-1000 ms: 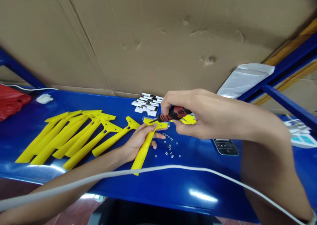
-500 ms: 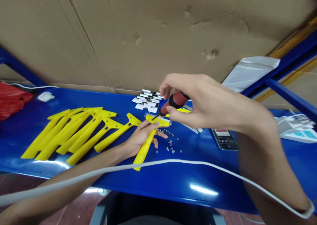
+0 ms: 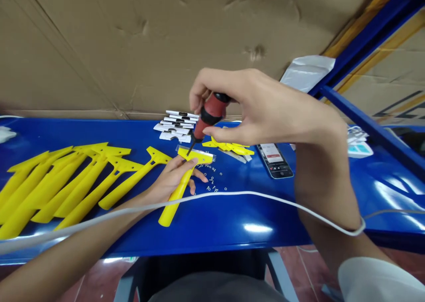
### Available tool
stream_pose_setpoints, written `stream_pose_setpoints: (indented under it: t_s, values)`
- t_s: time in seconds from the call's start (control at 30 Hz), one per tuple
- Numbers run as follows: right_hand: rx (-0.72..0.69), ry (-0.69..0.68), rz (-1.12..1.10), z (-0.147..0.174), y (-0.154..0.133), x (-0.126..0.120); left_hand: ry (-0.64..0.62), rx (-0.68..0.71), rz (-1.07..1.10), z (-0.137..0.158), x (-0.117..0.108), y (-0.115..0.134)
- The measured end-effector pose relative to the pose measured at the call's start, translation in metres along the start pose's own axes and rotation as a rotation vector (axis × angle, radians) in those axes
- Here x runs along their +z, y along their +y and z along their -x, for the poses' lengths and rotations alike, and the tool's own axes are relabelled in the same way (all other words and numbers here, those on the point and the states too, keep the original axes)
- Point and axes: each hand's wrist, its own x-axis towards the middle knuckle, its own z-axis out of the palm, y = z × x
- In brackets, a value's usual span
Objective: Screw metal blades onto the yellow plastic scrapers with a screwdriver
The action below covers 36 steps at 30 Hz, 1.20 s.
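My left hand grips a yellow scraper just below its wide head, thumb on top. A thin, clear-looking strip shows behind the head's far edge. In my right hand is a red and black screwdriver, held by its handle and tilted. Its tip meets the scraper's head near the left hole. A small metal fastener shows at the right hole. Beside my left fingers, several small screws and nuts lie scattered on the blue table.
Several yellow scrapers lie overlapped on the left. Black-and-white packets are stacked behind the work. Small yellow pieces lie near a phone. A white cable crosses in front of my arms. Cardboard stands behind.
The whole view has swung to the right, bringing more of the phone and yellow pieces into sight. The screwdriver stands steeper, its tip still at the scraper's left hole.
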Motion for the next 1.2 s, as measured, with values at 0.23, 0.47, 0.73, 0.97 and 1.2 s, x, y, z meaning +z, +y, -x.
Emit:
stream_pose_setpoints:
  t_s: [0.23, 0.47, 0.73, 0.97, 1.2]
  values:
    - [-0.046, -0.045, 0.047, -0.0005, -0.0004, 0.0053, 0.029, -0.004, -0.001, -0.0019, -0.0042, -0.0045]
    - [0.014, -0.075, 0.144, -0.0003, 0.0016, 0.003, 0.042, -0.021, 0.013, -0.0011, -0.0009, -0.0043]
    - [-0.004, -0.009, -0.016, 0.0005, 0.002, 0.0032, 0.021, 0.009, 0.041, -0.0026, -0.0005, -0.0061]
    - [-0.047, -0.007, -0.013, -0.0044, 0.0047, 0.0075, 0.005, 0.029, 0.027, -0.0027, 0.0026, -0.0056]
    - [-0.08, -0.038, -0.01, -0.0024, 0.0021, 0.0061, -0.01, 0.044, 0.011, -0.0015, 0.0016, -0.0062]
